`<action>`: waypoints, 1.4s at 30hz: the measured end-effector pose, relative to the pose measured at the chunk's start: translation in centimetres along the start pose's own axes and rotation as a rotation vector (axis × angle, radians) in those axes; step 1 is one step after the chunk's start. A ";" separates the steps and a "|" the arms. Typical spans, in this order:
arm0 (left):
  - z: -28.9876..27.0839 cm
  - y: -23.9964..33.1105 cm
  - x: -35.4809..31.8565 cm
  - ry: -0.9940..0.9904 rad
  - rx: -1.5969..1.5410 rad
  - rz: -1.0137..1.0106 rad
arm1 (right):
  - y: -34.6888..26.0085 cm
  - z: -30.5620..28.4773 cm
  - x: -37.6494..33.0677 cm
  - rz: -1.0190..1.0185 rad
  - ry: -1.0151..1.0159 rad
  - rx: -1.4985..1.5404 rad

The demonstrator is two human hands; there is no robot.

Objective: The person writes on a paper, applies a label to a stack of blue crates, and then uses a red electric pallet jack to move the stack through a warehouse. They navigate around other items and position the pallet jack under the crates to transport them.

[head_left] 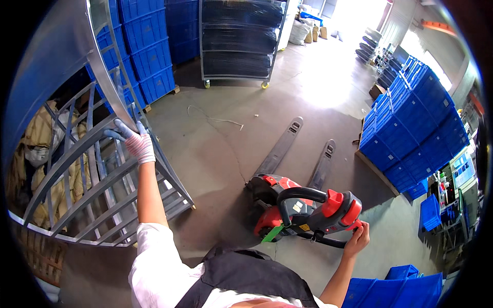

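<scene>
My left hand (134, 141), in a striped glove with blue-grey fingers, is closed on an upright post of a grey metal rack (109, 84) at the left. The rack's slatted lower frame spreads out below the hand. My right hand (359, 237), which looks bare, grips the control handle of a red and black electric pallet jack (287, 205). Its palm and some fingers are hidden behind the handle end. A green tag (272, 234) hangs at the jack's body. Two grey forks (281, 146) point away from me along the floor.
Stacked blue crates (154, 61) stand at the far left. A wheeled rack (241, 41) with dark wrapped goods is straight ahead. More blue crates (411, 118) sit on a pallet at the right, with another blue crate (395, 292) near my right elbow. A thin cord (215, 119) lies on the floor.
</scene>
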State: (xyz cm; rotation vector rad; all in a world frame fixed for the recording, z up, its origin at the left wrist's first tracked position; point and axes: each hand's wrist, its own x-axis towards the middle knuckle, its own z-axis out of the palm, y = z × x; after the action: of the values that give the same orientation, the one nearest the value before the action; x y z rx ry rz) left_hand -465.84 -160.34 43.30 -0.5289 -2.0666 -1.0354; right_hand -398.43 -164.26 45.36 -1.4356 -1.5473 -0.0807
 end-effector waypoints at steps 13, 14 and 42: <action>-2.0 1.4 0.2 -0.171 -0.092 -0.163 | -0.6 -0.3 0.3 0.049 -0.042 0.009; -2.2 1.4 -0.2 -0.088 -0.053 -0.089 | -0.5 -0.4 0.3 0.055 -0.064 0.027; -35.1 10.9 -30.5 -1.272 -1.038 0.037 | 1.8 -14.3 -12.6 -0.314 -0.398 0.428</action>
State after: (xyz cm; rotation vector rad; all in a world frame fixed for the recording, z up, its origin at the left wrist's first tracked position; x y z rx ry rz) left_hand -424.20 -183.22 38.77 -2.1742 -2.2346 -2.0510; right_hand -390.95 -181.79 43.32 -0.8965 -1.9624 0.3493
